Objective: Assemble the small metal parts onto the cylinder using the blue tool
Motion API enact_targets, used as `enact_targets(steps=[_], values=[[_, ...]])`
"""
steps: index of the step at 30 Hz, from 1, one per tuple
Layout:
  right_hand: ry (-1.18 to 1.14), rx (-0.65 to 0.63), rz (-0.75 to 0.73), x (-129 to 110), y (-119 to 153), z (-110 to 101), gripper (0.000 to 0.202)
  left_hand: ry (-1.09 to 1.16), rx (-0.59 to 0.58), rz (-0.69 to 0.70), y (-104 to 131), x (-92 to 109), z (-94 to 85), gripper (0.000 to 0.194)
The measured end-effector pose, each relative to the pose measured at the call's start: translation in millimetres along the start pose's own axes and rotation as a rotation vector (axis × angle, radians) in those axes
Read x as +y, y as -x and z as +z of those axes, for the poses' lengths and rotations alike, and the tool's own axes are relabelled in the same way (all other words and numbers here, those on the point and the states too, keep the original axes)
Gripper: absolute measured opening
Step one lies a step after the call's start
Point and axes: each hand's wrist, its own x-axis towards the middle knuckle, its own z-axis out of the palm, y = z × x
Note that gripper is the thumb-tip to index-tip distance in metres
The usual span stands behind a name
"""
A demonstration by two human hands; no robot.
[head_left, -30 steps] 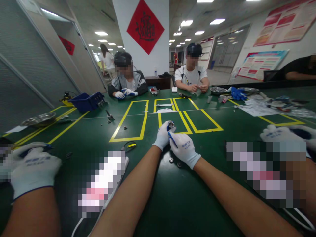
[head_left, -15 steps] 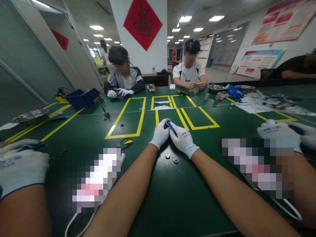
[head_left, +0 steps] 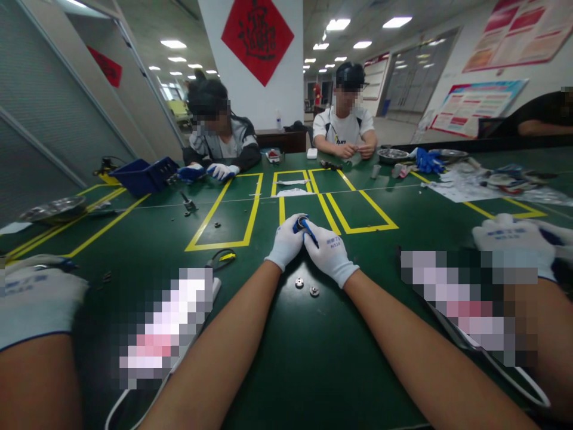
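1. Through the head camera I see the task's thing, a dark round part (head_left: pixel 301 223), held just above the green table (head_left: pixel 304 370), between my two gloved hands; I take it as my landmark.
2. My left hand (head_left: pixel 286 242), on its left, is closed around it, the fingers wrapping the side.
3. My right hand (head_left: pixel 329 248) meets it from the right, with a blue-faced finger slanting beside its opening. I cannot tell whether that hand grips anything or only presses.
4. Two small metal discs (head_left: pixel 299 283) lie on the table, nearer me than the round part, apart from both hands.
5. Left of the round part and beyond it sits a blue bin (head_left: pixel 145 175); well to its right is a co-worker's glove (head_left: pixel 514 239).
6. I judge the step in hand to be close two-handed handling of the round part. The next move, I think, calls for a steady left grip and small, careful right-finger motions, clear of the loose discs.
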Motion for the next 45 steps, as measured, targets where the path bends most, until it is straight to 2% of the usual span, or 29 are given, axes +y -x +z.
enact_targets(steps=[5, 10, 21, 26, 36, 45], values=[[0.013, 0.006, -0.004, -0.6, -0.5, 0.7, 0.044, -0.038, -0.020, 0.024, 0.2, -4.7, 0.6, 0.038], [0.037, 0.060, 0.009, 2.3, -1.1, 3.3, 0.048, -0.095, 0.043, 0.012, -1.5, -7.2, 0.8, 0.036], [0.057, 0.100, 0.022, -1.3, 0.2, 4.2, 0.049, -0.043, 0.082, -0.014, -1.1, -7.2, 1.3, 0.037], [0.092, 0.139, 0.054, -3.7, -0.7, 1.8, 0.048, -0.058, 0.050, 0.010, -0.9, -6.1, 1.6, 0.039], [0.072, 0.112, -0.003, -2.1, 1.2, 5.5, 0.046, -0.142, 0.036, 0.052, 2.8, -2.0, -1.1, 0.035], [-0.110, 0.115, -0.021, 3.3, -0.9, 8.2, 0.044, -0.175, 0.016, 0.055, 2.3, -0.8, -0.1, 0.034]])
